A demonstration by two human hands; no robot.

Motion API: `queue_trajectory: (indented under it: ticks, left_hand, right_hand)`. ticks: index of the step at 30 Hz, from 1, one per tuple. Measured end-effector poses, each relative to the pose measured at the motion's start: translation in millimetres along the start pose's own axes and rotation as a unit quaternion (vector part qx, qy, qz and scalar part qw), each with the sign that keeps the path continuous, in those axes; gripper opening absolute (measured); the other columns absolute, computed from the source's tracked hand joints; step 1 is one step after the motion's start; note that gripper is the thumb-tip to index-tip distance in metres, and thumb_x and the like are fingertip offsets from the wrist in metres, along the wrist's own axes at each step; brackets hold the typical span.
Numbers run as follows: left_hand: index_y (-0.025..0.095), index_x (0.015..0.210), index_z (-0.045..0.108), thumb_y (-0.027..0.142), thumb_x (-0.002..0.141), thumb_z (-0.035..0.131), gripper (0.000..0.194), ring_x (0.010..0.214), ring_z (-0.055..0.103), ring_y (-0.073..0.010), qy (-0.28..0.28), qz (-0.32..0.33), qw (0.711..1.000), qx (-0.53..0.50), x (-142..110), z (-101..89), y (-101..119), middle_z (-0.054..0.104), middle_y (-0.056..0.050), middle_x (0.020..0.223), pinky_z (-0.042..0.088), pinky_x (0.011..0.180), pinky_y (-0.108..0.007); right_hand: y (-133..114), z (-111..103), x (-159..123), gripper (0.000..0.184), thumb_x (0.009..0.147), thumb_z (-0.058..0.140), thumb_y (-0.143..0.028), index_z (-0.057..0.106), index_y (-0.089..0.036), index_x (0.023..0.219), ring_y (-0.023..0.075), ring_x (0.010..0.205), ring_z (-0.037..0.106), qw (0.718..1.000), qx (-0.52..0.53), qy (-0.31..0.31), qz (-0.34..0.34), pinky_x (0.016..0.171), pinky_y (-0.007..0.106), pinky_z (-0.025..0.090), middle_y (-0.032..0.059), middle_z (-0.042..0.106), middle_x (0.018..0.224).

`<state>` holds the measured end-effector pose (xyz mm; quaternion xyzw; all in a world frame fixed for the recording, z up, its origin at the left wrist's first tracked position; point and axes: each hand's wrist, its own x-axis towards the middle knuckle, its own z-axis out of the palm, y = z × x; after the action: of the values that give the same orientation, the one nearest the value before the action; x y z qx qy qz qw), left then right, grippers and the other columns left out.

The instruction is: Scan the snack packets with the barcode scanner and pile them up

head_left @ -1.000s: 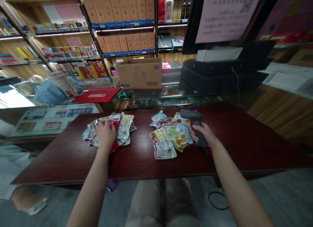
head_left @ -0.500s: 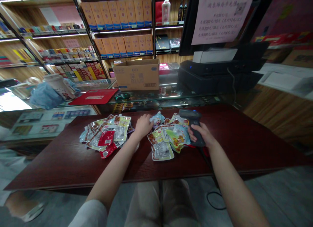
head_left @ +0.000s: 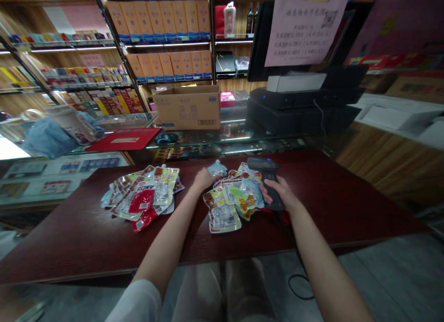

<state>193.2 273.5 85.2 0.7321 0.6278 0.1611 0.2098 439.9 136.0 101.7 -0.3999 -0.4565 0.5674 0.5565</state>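
Observation:
My right hand (head_left: 280, 192) is wrapped round the handle of a dark barcode scanner (head_left: 264, 165), held upright above the right-hand pile. With its fingers closed at the near edge of a light blue spouted pouch (head_left: 218, 167), my left hand (head_left: 204, 179) reaches the back of that pile. Several snack packets (head_left: 225, 215) lie between my hands, silver, yellow and brown; one on top is green and blue with an orange cartoon figure. Left of my left arm lies a second heap of packets (head_left: 152, 192), with red ones at its front.
Behind the dark red table (head_left: 329, 202) stands a glass counter bearing an open cardboard box (head_left: 189, 110), a red folder (head_left: 125, 139) and a computer mouse (head_left: 166, 138). A monitor with a paper notice (head_left: 305, 31) rises at the right. The scanner's cable (head_left: 291, 234) drops over the front edge.
My left hand has drawn its fingers in on the light blue pouch, which looks tipped lower. My right hand still holds the scanner. The view has shifted slightly.

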Motion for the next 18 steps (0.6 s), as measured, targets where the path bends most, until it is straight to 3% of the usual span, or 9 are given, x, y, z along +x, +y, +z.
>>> queue_trajectory:
  ticks: [6, 11, 15, 18]
  left_hand:
    - [0.016, 0.095, 0.058, 0.032, 0.065, 0.077, 0.039, 0.092, 0.067, -0.0257, 0.111, -0.006, 0.981, -0.158, 20.1, 9.4, -12.8, 0.07, -0.013, 0.1, 0.047, 0.072, -0.029]
    - [0.02, 0.093, 0.048, 0.02, 0.067, 0.07, 0.033, 0.088, 0.065, -0.0189, 0.199, 0.061, 0.93, -0.302, 24.2, 5.9, -21.0, 0.066, -0.004, 0.093, 0.049, 0.08, -0.03]
    - [0.021, 0.106, 0.043, 0.028, 0.073, 0.067, 0.041, 0.097, 0.065, -0.018, 0.191, 0.122, 0.874, -0.43, 17.9, 0.7, -22.3, 0.066, -0.007, 0.107, 0.05, 0.086, -0.032]
    - [0.021, 0.117, 0.042, 0.035, 0.071, 0.071, 0.056, 0.101, 0.065, -0.0204, 0.189, 0.126, 0.843, -0.488, 12.9, -1.1, -19.8, 0.065, -0.011, 0.117, 0.051, 0.087, -0.034]
  right_hand:
    - [-2.2, 1.2, -0.3, 0.036, 0.07, 0.076, -0.043, 0.049, -0.019, 0.069, 0.0068, 0.034, 0.044, 1.0, 0.009, 0.015, -0.002, 0.034, 0.021, 0.036, -0.0041, 0.053, 0.055]
    - [0.2, -2.4, 0.2, 0.034, 0.073, 0.074, -0.042, 0.051, -0.017, 0.067, 0.0068, 0.035, 0.044, 1.0, 0.003, 0.004, -0.001, 0.035, 0.021, 0.036, -0.0033, 0.053, 0.055]
    - [1.0, -3.2, 0.2, 0.032, 0.076, 0.071, -0.041, 0.052, -0.017, 0.066, 0.0071, 0.036, 0.044, 1.0, 0.001, -0.003, -0.009, 0.036, 0.022, 0.037, -0.0027, 0.053, 0.055]
    - [-0.6, -1.0, -0.6, 0.032, 0.075, 0.072, -0.04, 0.052, -0.017, 0.065, 0.0071, 0.035, 0.044, 1.0, 0.007, -0.002, -0.017, 0.035, 0.022, 0.036, -0.0028, 0.052, 0.054]
